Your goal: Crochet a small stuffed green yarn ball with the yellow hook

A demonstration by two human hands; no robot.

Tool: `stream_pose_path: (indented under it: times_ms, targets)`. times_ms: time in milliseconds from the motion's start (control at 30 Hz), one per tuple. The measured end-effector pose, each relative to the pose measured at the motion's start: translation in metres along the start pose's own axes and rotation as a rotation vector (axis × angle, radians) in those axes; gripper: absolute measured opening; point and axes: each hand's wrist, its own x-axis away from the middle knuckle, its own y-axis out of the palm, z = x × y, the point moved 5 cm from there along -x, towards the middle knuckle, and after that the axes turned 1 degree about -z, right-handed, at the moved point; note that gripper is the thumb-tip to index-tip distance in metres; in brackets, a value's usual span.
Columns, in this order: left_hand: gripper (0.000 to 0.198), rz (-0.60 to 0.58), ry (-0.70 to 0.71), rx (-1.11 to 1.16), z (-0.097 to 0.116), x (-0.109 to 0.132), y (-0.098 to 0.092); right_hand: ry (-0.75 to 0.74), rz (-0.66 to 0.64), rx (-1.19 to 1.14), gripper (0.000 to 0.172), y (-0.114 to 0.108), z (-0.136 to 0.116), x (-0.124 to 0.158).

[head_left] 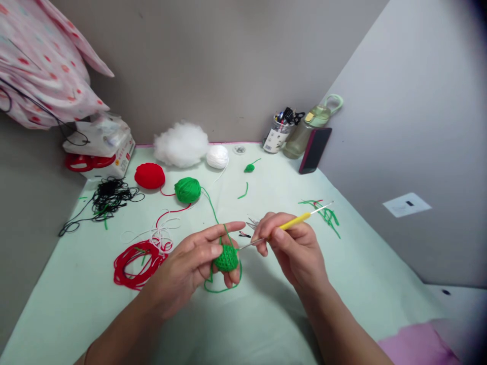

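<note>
My left hand pinches a small green crocheted piece between thumb and fingers, with green yarn looped over the forefinger. That yarn runs back to a green yarn ball on the table. My right hand grips a crochet hook with a yellow handle; its metal tip meets the green piece.
On the pale green table lie a red yarn ball, a white yarn ball, white stuffing, loose red yarn, tangled black cord, small scissors and green scraps. A pen cup, bottle and phone stand at the back right.
</note>
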Motion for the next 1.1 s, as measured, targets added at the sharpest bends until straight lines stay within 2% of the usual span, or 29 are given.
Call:
stream_pose_path:
  times_ms: [133, 233, 367, 467, 700, 867, 1000, 1100]
  targets:
    - [0.050, 0.068, 0.078, -0.097, -0.002, 0.000, -0.005, 0.027, 0.032, -0.036, 0.018, 0.005, 0.006, 0.002]
    - [0.062, 0.126, 0.097, -0.191, -0.007, -0.002, -0.008, -0.040, 0.042, 0.081, 0.017, 0.009, 0.010, 0.007]
    - [0.057, 0.270, 0.181, -0.336, -0.003, -0.003, -0.008, -0.132, 0.058, 0.287, 0.014, 0.013, 0.008, 0.008]
    - [0.055, 0.329, 0.205, -0.413, 0.003, -0.002, -0.006, -0.130, 0.044, 0.308, 0.014, 0.013, 0.008, 0.007]
    - [0.063, 0.293, 0.156, -0.425, 0.004, 0.002, -0.004, -0.014, 0.003, -0.023, 0.018, 0.010, 0.018, 0.003]
    - [0.059, 0.277, 0.113, -0.448, 0.005, 0.000, -0.001, 0.039, -0.053, 0.004, 0.023, 0.008, 0.018, 0.003]
    - [0.060, 0.264, 0.110, -0.453, 0.006, -0.001, 0.000, 0.009, -0.111, 0.044, 0.020, 0.006, 0.012, 0.005]
    - [0.059, 0.265, 0.110, -0.472, 0.005, -0.001, -0.003, -0.012, -0.100, 0.154, 0.021, 0.005, 0.008, 0.006]
